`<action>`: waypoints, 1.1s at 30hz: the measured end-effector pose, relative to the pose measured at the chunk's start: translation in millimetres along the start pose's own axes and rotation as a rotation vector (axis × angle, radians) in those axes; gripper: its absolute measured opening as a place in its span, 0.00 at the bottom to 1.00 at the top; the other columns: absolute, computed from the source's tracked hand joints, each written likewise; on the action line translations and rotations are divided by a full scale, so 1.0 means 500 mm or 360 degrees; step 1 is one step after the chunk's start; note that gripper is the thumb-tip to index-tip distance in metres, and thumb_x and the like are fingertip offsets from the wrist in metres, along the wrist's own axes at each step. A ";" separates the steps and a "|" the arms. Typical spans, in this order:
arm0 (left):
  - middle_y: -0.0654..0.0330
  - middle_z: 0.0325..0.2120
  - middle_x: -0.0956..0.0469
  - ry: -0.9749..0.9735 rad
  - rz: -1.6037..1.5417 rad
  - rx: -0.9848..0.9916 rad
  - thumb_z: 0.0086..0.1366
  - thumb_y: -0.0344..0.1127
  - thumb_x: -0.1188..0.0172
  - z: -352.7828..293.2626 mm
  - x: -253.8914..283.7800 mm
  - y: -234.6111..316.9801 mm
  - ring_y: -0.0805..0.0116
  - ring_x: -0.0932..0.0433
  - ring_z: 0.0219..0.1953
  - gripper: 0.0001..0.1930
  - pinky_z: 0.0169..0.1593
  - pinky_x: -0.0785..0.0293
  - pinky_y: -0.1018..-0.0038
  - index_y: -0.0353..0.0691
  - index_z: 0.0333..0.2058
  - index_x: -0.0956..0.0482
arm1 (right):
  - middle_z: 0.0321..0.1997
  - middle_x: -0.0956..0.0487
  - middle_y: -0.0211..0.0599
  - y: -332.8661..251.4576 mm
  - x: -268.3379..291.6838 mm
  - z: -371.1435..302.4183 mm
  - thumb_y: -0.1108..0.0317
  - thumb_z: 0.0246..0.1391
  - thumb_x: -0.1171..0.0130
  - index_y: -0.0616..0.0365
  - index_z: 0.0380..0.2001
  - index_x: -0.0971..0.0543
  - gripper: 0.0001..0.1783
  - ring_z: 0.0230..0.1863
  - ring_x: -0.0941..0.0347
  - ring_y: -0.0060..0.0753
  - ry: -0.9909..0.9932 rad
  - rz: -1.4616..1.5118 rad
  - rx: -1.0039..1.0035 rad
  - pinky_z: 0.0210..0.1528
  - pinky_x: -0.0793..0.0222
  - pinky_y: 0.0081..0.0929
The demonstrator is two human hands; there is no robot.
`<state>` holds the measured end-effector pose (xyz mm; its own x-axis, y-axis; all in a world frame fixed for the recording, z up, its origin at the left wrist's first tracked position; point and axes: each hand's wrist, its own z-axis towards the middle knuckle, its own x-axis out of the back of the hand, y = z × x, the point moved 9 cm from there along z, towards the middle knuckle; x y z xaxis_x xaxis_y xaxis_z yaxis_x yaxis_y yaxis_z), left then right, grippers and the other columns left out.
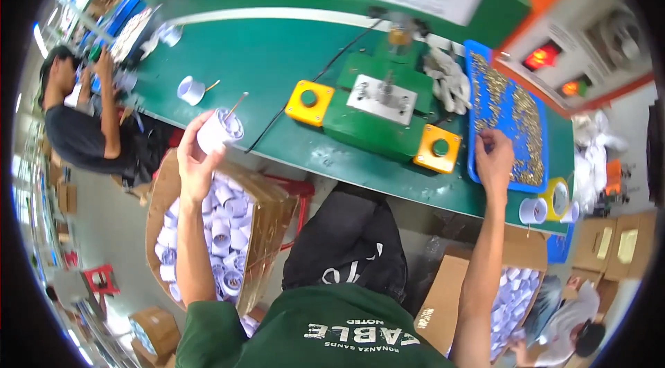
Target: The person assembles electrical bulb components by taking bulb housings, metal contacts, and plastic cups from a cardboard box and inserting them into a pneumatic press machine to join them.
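My left hand (196,164) grips a white plastic cup-shaped part (219,132) above the table's front edge; a thin reddish stick or wire pokes up out of it. Over at the right, my right hand (494,160) reaches into a blue tray (476,56), fingers curled together among small brass-coloured pieces (526,132). Whatever sits between those fingertips is hidden. Between my hands stands a green press (370,115) with a metal plate (382,99) on its base. Yellow button boxes (309,103) flank the base on both sides.
Another white cup part (190,90) rests on the green table (256,49). A crumpled whitish glove (449,81) lies beside the tray. Below left, a cardboard box (267,229) holds many white parts; a similar box (443,299) stands right. Co-workers (83,115) sit left and lower right.
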<state>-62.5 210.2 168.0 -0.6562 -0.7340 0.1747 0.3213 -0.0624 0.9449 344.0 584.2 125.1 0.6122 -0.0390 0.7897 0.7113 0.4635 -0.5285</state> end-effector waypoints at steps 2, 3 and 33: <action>0.60 0.51 0.28 0.0021 -0.0156 -0.0225 0.62 0.32 0.40 0.069 -0.060 0.033 0.71 0.30 0.53 0.27 0.58 0.35 0.73 0.34 0.59 0.33 | 0.31 0.20 0.43 -0.004 -0.003 -0.001 0.69 0.50 0.37 0.60 0.33 0.19 0.07 0.37 0.27 0.45 0.0004 0.0029 -0.0004 0.44 0.31 0.39; 0.60 0.51 0.28 -0.0050 -0.0352 -0.0149 0.64 0.34 0.40 0.102 -0.100 0.035 0.71 0.29 0.52 0.26 0.58 0.35 0.73 0.35 0.59 0.33 | 0.30 0.20 0.43 -0.007 0.002 -0.003 0.69 0.50 0.37 0.60 0.32 0.19 0.07 0.38 0.27 0.45 0.0002 0.0040 -0.0012 0.44 0.31 0.40; 0.57 0.54 0.27 -0.0751 -0.0321 0.0172 0.72 0.57 0.55 0.272 -0.470 0.077 0.64 0.28 0.56 0.32 0.61 0.34 0.66 0.33 0.59 0.33 | 0.29 0.21 0.54 -0.009 0.030 -0.012 0.69 0.46 0.43 0.66 0.24 0.20 0.09 0.39 0.24 0.57 0.0279 0.0048 0.0085 0.44 0.28 0.49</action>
<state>11.2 472.6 200.8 -0.9419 -0.3287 0.0688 0.1012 -0.0825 0.9914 351.9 576.2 137.4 0.6873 -0.1758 0.7048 0.6751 0.5129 -0.5304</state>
